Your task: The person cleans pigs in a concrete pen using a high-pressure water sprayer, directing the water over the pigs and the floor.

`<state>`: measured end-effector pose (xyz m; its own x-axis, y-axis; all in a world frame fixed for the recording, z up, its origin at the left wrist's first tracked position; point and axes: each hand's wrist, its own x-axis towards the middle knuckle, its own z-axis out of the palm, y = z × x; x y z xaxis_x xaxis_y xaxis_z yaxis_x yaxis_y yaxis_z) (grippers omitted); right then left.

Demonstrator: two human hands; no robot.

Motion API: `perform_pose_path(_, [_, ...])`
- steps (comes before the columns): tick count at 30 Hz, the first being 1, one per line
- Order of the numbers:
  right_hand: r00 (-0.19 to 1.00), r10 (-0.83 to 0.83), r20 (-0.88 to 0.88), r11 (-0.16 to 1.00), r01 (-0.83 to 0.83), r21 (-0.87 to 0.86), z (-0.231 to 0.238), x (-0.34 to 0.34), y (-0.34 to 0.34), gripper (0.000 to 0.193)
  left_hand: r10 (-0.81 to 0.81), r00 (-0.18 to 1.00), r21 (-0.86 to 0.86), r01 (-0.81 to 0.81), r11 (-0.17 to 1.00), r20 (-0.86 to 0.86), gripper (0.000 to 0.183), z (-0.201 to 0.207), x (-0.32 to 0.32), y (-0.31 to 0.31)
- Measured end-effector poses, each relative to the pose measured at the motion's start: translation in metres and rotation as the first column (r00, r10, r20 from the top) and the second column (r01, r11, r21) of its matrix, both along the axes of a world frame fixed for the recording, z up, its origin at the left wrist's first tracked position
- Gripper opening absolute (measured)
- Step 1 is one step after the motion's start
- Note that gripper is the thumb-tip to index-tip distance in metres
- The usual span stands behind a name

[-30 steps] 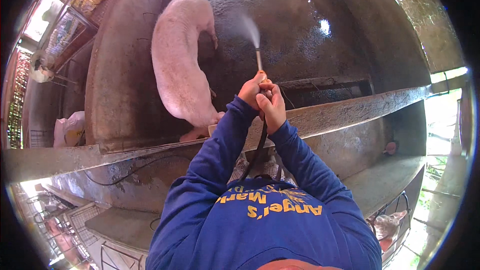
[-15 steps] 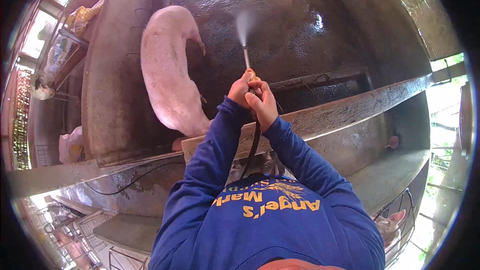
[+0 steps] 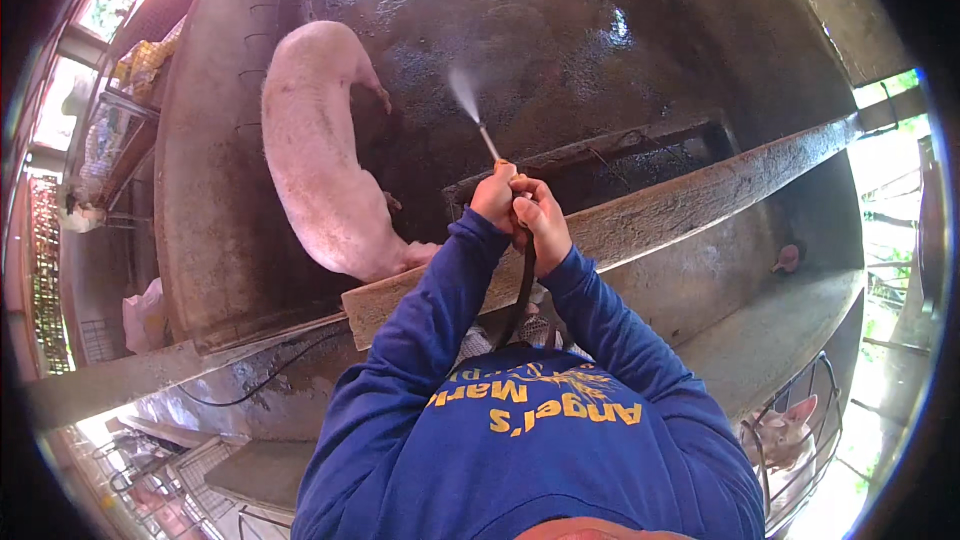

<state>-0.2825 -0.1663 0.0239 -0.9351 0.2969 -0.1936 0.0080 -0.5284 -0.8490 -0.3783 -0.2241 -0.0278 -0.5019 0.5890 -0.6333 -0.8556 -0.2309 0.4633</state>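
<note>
My left hand (image 3: 494, 198) is closed around the front grip of a spray wand (image 3: 489, 143), whose thin metal tube points up and slightly left. White water mist (image 3: 463, 92) fans out of its tip over the wet pen floor. Against it, my right hand (image 3: 543, 223) closes on the rear of the wand, where the fingers partly hide the handle. A dark hose (image 3: 521, 298) runs from under my hands back toward my body. To the left of the spray stands a pale pink pig (image 3: 312, 145), its head low by the near wall and partly behind my left forearm.
A low concrete wall (image 3: 690, 202) crosses under my forearms. Beyond it lies a sunken trough (image 3: 640, 168). Another pig (image 3: 785, 440) is behind bars at the lower right. A pinkish object (image 3: 788, 258) rests on the right ledge, and a pale sack (image 3: 146, 315) lies at the left.
The wand and its spray have swung to the left, and my hands sit slightly lower in view. The pig's head has come further out beside the wall.
</note>
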Motion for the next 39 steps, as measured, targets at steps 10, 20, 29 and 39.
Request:
perform_pose_path(10, [0.982, -0.177, 0.06, 0.982, 0.172, 0.077, -0.002, 0.025, 0.002, 0.037, -0.188, 0.98, 0.126, 0.178, 0.976, 0.067, 0.027, 0.008, 0.027, 0.019])
perform_pose_path(20, [0.973, -0.154, 0.172, 0.987, 0.145, 0.065, -0.005, 0.022, 0.004, 0.039, -0.284, 0.956, 0.068, 0.279, 0.958, 0.071, 0.032, -0.01, 0.022, 0.024])
perform_pose_path(29, [0.98, -0.154, 0.125, 0.983, 0.138, 0.121, -0.01, 0.009, -0.001, 0.039, -0.223, 0.974, 0.076, 0.219, 0.973, 0.042, 0.025, -0.005, 0.007, 0.016])
perform_pose_path(39, [0.975, -0.184, 0.127, 0.962, 0.152, 0.225, -0.01, -0.003, -0.007, 0.038, -0.297, 0.953, 0.147, 0.302, 0.942, -0.057, 0.025, -0.015, -0.006, 0.015])
